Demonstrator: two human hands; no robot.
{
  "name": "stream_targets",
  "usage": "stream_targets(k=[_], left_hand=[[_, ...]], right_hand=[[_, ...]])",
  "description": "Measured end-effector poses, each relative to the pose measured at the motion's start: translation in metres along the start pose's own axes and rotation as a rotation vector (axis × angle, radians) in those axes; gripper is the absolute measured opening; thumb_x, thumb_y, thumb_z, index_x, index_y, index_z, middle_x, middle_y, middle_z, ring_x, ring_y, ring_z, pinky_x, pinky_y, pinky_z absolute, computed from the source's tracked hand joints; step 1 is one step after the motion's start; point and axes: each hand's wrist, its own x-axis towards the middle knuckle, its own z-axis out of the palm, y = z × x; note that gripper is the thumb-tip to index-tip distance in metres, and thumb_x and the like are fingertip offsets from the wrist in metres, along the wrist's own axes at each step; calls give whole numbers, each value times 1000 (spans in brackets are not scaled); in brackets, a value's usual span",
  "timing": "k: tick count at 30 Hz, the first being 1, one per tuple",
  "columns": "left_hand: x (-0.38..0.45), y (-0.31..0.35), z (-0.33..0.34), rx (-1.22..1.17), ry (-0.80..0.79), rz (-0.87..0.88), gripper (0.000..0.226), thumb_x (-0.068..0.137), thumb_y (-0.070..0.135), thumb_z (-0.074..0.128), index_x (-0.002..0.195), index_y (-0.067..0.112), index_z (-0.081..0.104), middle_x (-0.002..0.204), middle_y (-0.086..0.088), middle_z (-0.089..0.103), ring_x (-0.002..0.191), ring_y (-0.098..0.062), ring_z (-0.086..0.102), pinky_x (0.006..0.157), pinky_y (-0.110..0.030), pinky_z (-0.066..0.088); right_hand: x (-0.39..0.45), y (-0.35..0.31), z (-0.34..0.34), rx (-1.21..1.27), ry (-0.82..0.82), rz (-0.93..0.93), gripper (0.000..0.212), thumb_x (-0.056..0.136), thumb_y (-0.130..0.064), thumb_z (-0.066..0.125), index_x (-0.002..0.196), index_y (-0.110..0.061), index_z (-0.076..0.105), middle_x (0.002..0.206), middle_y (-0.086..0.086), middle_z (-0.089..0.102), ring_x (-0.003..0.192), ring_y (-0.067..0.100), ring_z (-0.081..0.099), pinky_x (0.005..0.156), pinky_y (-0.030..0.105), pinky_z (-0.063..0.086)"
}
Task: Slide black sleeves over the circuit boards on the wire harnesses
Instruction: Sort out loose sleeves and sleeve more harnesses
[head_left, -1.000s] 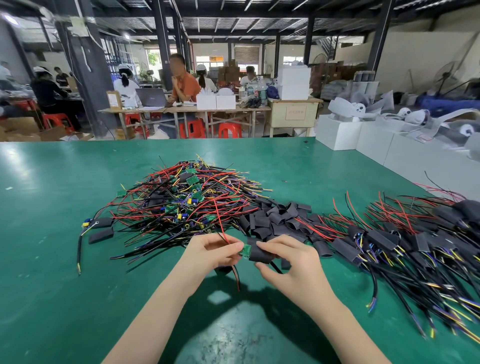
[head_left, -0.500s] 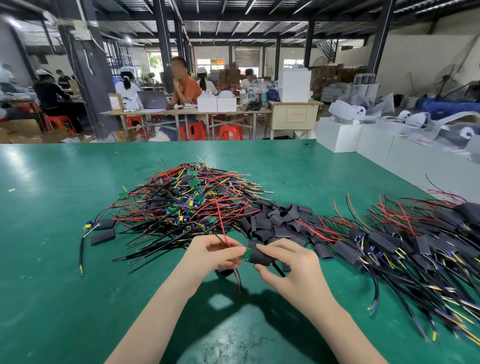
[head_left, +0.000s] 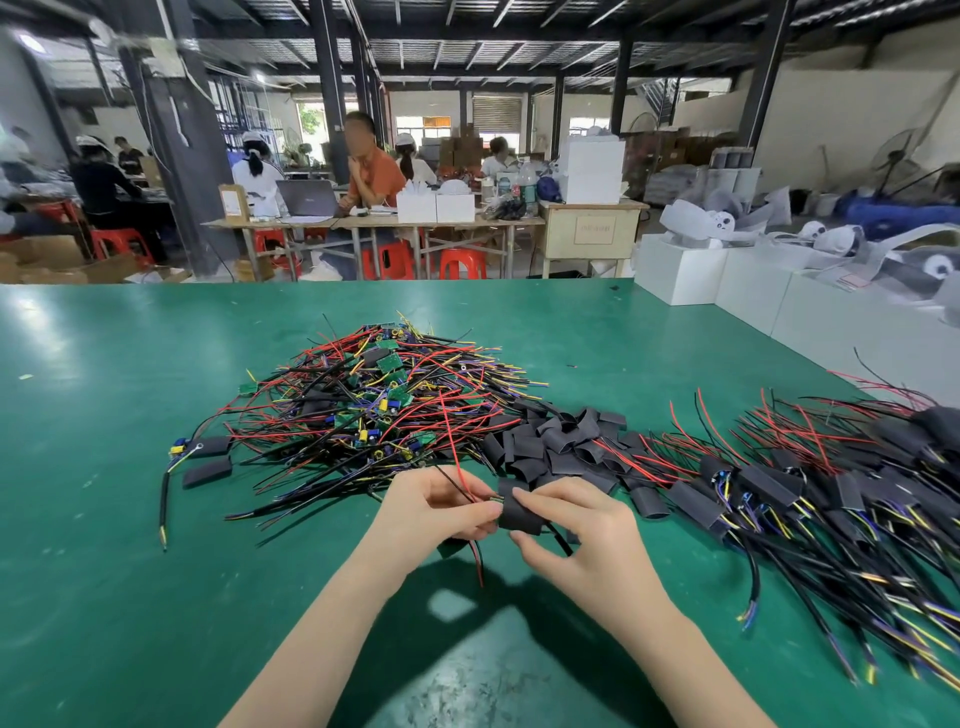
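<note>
1. Head view: the left hand (head_left: 439, 506) curls its fingers around a thin red and black wire harness (head_left: 457, 470), thumb and forefinger pinched at the mouth of a short black tubular sleeve (head_left: 519, 512).
2. The right hand (head_left: 576, 530) pinches that sleeve between thumb and forefinger, above the green table (head_left: 130, 571).
3. Loose black sleeves (head_left: 561, 447) lie just beyond; bare green circuit boards (head_left: 389, 364) sit in the wire pile.
4. No writing is legible.

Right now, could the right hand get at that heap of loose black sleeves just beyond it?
Probably yes: the heap of loose black sleeves lies uncovered just beyond the right hand, but that hand is holding a black sleeve.
</note>
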Motion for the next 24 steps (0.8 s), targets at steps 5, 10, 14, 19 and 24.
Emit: stream_targets(k=[5, 10, 14, 19, 24], left_hand=[[0, -2, 3, 34, 31, 67, 16, 75, -10, 74, 78, 0, 61, 66, -13, 70, 60, -22, 70, 58, -24, 55], [-3, 3, 3, 48, -23, 162, 13, 79, -6, 73, 80, 5, 67, 74, -10, 73, 65, -17, 70, 61, -20, 53], [-3, 3, -2, -9, -55, 116, 15, 80, -7, 71, 79, 8, 71, 79, -13, 74, 71, -22, 72, 66, -24, 57], [-2, 1, -4, 26, -85, 64, 20, 78, -7, 74, 75, 13, 73, 76, -17, 73, 67, -22, 68, 67, -28, 56], [-4, 3, -2, 37, -138, 60, 16, 80, -9, 70, 90, 4, 70, 84, -21, 72, 73, -22, 68, 72, -28, 57]], right_hand=[[-1, 1, 2, -69, 18, -46, 31, 74, -18, 75, 104, -11, 73, 90, -2, 66, 82, 17, 61, 73, 31, 52], [0, -1, 4, -65, 98, -27, 32, 70, -17, 74, 101, -11, 74, 88, -3, 66, 79, 17, 61, 73, 28, 50], [0, -1, 3, -88, 95, -58, 32, 72, -16, 74, 103, -8, 73, 88, 0, 65, 78, 20, 60, 72, 30, 50], [-1, -1, 3, -149, 22, -157, 35, 74, -10, 75, 108, -6, 70, 90, 2, 65, 81, 23, 59, 71, 34, 52], [0, 2, 2, -133, 10, -171, 36, 75, -12, 75, 111, -8, 70, 91, 1, 65, 80, 23, 58, 70, 35, 52]])
